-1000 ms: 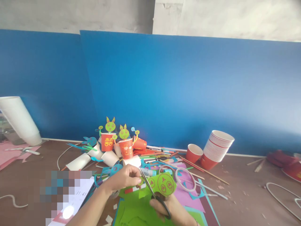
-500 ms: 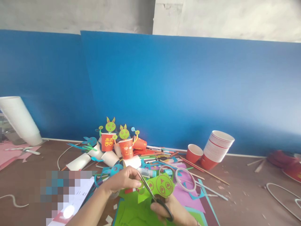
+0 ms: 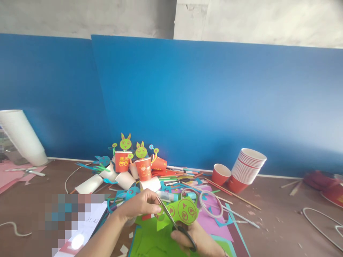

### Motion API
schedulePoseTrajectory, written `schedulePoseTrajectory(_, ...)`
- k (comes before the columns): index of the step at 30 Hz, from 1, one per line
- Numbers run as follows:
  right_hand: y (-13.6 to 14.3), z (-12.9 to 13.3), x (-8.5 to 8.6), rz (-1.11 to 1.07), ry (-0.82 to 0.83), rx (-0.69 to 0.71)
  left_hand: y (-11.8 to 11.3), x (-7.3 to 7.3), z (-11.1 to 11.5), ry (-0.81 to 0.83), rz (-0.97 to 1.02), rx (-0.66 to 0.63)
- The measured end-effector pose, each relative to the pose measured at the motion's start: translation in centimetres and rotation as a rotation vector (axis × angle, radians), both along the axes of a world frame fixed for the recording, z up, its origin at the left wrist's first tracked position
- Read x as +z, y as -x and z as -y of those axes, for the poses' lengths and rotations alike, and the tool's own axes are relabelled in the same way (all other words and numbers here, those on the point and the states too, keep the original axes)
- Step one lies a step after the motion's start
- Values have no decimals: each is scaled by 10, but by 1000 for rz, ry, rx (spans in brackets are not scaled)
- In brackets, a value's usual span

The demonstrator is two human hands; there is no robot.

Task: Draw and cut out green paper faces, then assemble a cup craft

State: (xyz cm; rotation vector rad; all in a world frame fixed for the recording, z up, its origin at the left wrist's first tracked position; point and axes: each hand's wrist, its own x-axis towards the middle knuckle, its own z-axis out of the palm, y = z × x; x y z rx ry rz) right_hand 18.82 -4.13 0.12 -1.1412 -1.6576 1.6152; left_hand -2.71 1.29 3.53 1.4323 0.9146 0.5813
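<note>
My left hand (image 3: 140,205) pinches the left end of a green paper piece (image 3: 189,211), which has a round face and smaller shapes drawn on it. In my right hand (image 3: 197,238) are scissors (image 3: 167,211) with dark handles, their blades pointing up and left across the paper near my left fingertips. The blades look nearly closed; whether paper lies between them is hard to see. Below both hands lies a larger green sheet (image 3: 154,239). Just beyond my left hand is a blue paper cutout (image 3: 132,193).
Red cups with green rabbit figures (image 3: 144,169) stand behind white cups (image 3: 89,184). Tape rolls (image 3: 222,210) lie on purple paper (image 3: 218,226). Stacked cups (image 3: 248,167) lean at right, a white stack (image 3: 24,139) at left. A lit phone (image 3: 88,228) lies near my left forearm.
Both hands, the scissors and the green paper stay almost in place. The counter on the phone has gone up by one.
</note>
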Motion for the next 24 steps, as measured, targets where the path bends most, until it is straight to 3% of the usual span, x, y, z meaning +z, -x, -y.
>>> schedulePoseTrajectory(18,3,1,10,46,3,5,1,1,-1,-16,-14,-54)
schedulePoseTrajectory(24,7,-2,1,-43,16,-50,-1,3,-1,-44,-4,-89)
